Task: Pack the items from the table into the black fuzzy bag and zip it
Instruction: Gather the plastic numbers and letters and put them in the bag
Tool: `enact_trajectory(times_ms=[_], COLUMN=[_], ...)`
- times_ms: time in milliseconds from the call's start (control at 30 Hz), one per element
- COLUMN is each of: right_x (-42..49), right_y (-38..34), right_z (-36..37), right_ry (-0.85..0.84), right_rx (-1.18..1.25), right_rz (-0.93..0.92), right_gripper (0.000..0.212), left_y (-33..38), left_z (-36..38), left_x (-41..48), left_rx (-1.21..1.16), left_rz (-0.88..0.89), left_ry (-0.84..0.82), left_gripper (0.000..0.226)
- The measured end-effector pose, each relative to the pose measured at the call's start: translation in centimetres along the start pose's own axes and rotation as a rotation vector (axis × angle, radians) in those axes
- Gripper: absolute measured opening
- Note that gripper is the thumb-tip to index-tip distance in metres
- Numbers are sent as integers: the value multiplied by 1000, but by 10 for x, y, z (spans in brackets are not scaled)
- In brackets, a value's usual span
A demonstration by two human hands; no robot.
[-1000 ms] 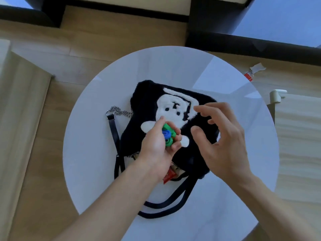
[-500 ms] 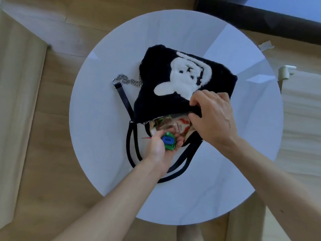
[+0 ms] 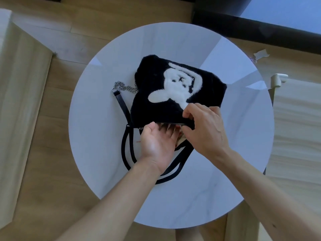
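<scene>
The black fuzzy bag (image 3: 156, 94) lies flat at the centre of the round white table (image 3: 97, 153), its white plush figure (image 3: 175, 86) facing up and its opening turned toward six o'clock. Our left hand (image 3: 159, 143) is palm-up at that opening, fingers pushed inside the mouth; whether they grip anything in there we cannot tell. Our right hand (image 3: 206, 126), at three o'clock of the left, pinches the upper lip of the bag by the zipper teeth (image 3: 175, 122), lifting it. Black handles (image 3: 126, 150) loop out toward six o'clock. A silver chain (image 3: 124, 87) and strap (image 3: 122, 105) trail off at nine o'clock.
</scene>
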State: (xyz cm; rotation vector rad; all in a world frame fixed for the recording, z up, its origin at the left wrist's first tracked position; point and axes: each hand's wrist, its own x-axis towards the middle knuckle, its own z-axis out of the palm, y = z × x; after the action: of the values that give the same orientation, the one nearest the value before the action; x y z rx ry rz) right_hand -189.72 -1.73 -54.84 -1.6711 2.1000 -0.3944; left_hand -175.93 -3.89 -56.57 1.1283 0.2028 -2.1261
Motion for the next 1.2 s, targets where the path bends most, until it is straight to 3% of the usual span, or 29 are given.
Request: enact_trajectory(times_ms=[100, 267, 433, 600, 700, 767, 900, 1033, 1200], right_x=[-5, -19, -53, -109, -122, -114, -86, -63, -49], right_y=[3, 7, -3, -32, -54, -64, -78, -97, -106], right_z=[4, 18, 42, 90, 122, 137, 157, 176, 189], right_ry=[-22, -99, 24, -122, -161, -125, -32, 116, 217], right_rx=[26, 31, 190, 413, 501, 576, 817, 906, 772], right_rz=[1, 10, 118, 450, 595, 740, 1109, 1204, 1237], right_gripper=[26, 21, 21, 12, 26, 30, 30, 29, 7], left_y=[-1, 16, 59, 93, 101, 105, 107, 98, 80], left_z=[-16, -44, -87, -113, -120, -119, -111, -115, -137], left_x=[-8, -23, -6, 21, 35, 42, 43, 28, 9], left_rx=[154, 822, 1353, 1679, 1861, 1912, 1813, 1721, 1691], left_rz=[36, 239, 477, 619, 580, 549, 650, 626, 382], left_ry=[103, 338, 485, 329, 181, 161, 209, 150, 119], left_gripper=[45, 37, 21, 31, 46, 48, 29, 15, 10])
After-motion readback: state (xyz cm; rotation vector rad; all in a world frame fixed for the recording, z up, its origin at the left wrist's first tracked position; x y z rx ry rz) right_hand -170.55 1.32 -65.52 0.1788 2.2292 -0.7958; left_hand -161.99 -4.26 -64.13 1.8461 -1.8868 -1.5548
